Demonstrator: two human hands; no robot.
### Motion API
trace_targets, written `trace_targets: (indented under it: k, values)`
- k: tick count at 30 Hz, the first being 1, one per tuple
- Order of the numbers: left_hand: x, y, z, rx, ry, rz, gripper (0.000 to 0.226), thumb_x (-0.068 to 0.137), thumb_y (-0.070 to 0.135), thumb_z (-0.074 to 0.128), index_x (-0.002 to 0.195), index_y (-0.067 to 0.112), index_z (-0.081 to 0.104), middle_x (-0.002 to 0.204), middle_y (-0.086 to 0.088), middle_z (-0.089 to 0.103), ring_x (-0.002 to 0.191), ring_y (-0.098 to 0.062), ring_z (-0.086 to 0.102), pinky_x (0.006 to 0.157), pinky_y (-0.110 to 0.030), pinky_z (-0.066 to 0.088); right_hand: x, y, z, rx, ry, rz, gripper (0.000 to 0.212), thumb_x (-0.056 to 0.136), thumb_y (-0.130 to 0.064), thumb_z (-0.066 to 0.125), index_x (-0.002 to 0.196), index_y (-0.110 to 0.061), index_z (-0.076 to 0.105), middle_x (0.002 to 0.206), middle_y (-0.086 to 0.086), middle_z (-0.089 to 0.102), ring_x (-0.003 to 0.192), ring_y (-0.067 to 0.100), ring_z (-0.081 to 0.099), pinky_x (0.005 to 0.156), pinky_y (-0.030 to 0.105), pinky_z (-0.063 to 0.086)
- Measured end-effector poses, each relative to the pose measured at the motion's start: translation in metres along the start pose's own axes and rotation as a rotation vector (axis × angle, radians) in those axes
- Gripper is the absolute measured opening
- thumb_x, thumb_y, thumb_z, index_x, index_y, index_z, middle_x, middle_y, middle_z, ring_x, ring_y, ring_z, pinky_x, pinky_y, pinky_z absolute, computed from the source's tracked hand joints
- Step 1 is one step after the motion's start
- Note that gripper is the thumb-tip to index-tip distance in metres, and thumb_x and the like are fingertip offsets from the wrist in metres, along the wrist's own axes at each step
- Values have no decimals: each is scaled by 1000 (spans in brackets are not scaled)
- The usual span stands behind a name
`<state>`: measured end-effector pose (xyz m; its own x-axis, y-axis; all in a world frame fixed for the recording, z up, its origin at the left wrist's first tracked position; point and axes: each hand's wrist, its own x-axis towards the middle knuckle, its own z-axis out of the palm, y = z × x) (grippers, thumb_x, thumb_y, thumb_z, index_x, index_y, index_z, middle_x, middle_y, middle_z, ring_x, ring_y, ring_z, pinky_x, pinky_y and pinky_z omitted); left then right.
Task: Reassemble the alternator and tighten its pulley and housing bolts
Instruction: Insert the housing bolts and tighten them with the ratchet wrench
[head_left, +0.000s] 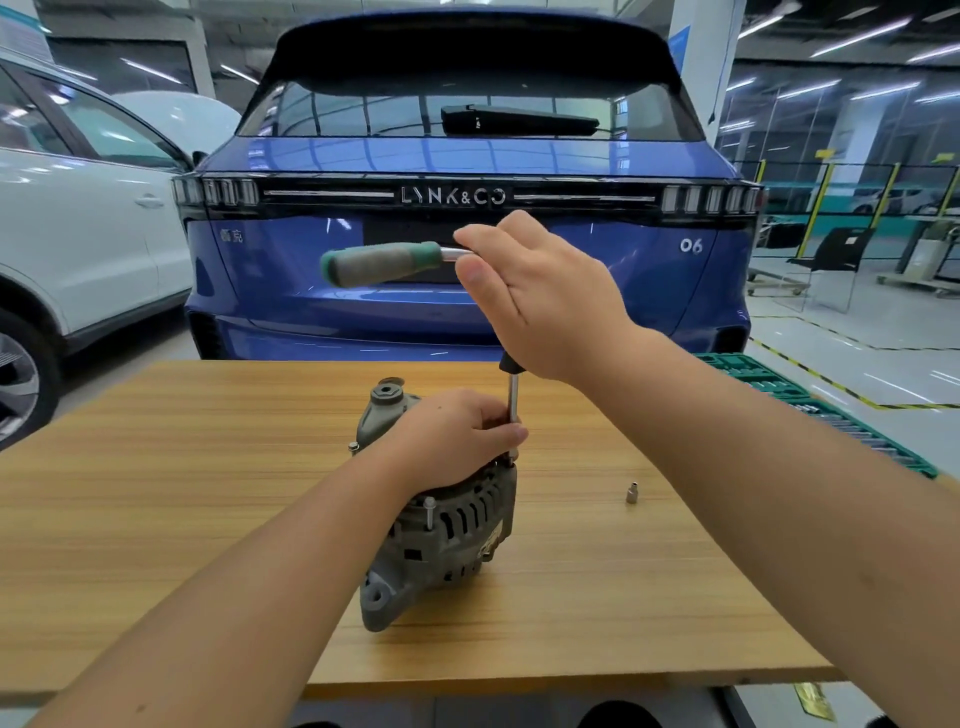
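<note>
- "LYNK&CO" stands in silver letters on the black light bar (452, 196) across the tailgate of the blue car (311, 291).
- "06" stands in silver digits on the right of the tailgate (691, 246).
- A small badge of two characters sits on the left of the tailgate (231, 235); it is too small to read surely.

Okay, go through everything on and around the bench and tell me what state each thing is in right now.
Alternator: on the table, steadied.
Ratchet: raised, extension standing on a housing bolt.
Left hand: on the alternator, pinching the extension.
Right hand: gripping the ratchet head.
Spare socket: loose, upright.
Socket tray: open.
</note>
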<state>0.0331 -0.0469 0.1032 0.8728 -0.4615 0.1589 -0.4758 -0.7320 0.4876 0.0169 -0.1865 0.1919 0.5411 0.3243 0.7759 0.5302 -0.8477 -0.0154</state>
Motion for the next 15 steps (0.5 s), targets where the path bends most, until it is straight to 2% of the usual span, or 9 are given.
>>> trace_targets:
  k: [2,4,6,8,10,12,13,15]
  values:
    - [-1,0,1,9,-2,-2,28,103,53,51,100,32,70,86,8,72,80,-11,68,75,-35,59,9,-5,-7,-123,-61,1,43,108,-47,28,107,-24,64,94,-4,54,83,20,52,57,29,34]
    - [-1,0,0,22,-4,2,28,104,53,50,99,34,69,85,8,72,79,-11,68,74,-33,59,25,-7,-15,-230,-196,65,43,107,-45,31,78,-22,53,79,-3,50,73,23,51,53,30,29]
    - [-1,1,0,19,-15,12,28,104,53,49,98,34,68,85,6,72,79,-13,69,73,-33,58,41,-9,-24,-204,-342,204,39,104,-37,39,69,-20,43,72,2,50,63,25,49,52,32,32]
    - [-2,0,0,23,-25,22,29,104,53,48,98,34,68,86,5,72,80,-14,69,73,-33,58,50,-9,-33,148,-431,457,27,100,-25,46,75,-17,52,65,2,60,59,25,59,53,30,49]
    - [-1,0,0,34,-17,27,30,104,55,47,97,35,68,84,5,71,79,-13,68,71,-32,57,46,-8,-37,690,-438,775,16,99,-19,50,93,-10,61,59,-1,66,61,22,72,67,34,60]
    - [0,-1,1,35,-1,26,30,104,56,46,95,36,67,81,6,70,76,-11,67,70,-33,56,37,-3,-31,1119,-348,962,15,98,-20,50,105,-12,61,63,-4,68,69,20,75,82,42,55]
    - [1,-1,1,34,5,25,31,104,56,46,95,36,68,80,7,70,76,-11,66,70,-34,56,32,0,-24,1288,-273,1025,16,97,-21,50,107,-13,60,67,-5,69,70,19,75,83,43,52]
    - [2,-2,2,44,9,23,31,104,56,46,97,35,68,82,8,70,77,-10,66,73,-37,59,20,0,-9,1574,-69,1098,13,97,-24,55,103,-15,62,72,-7,71,71,15,73,75,37,51]
